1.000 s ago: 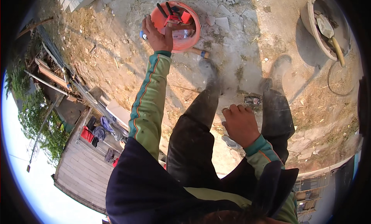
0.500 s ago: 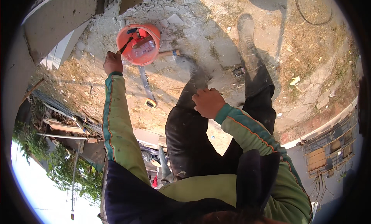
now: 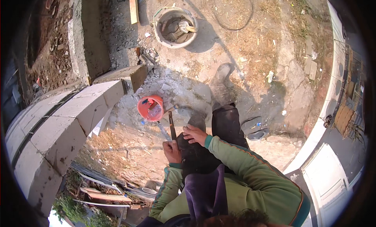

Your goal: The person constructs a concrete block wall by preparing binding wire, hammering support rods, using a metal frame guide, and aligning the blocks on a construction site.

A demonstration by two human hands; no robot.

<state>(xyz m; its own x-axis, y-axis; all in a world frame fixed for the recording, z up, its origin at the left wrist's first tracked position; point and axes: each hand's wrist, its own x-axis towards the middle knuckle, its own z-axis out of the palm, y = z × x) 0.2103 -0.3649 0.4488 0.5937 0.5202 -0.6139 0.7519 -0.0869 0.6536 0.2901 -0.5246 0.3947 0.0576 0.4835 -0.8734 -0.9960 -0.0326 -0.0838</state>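
- Fingers of the left hand [image 3: 172, 151] curl closed around the lower end of a dark, narrow tool [image 3: 172, 127]; its exact kind is too small to tell.
- The tool sticks out beyond that fist, its far end pointing away from the body.
- Fingers of the right hand [image 3: 195, 135] are partly extended and slightly parted, gripping nothing visible; they point toward the tool, near its right side but apart from it.
- A red bucket [image 3: 156, 116] with items inside stands on the ground, beyond the left hand and left of the tool's far end.
- A saw blade [image 3: 162, 129] lies left of the tool.
- A wooden handle [image 3: 171, 108] lies just beside the bucket.
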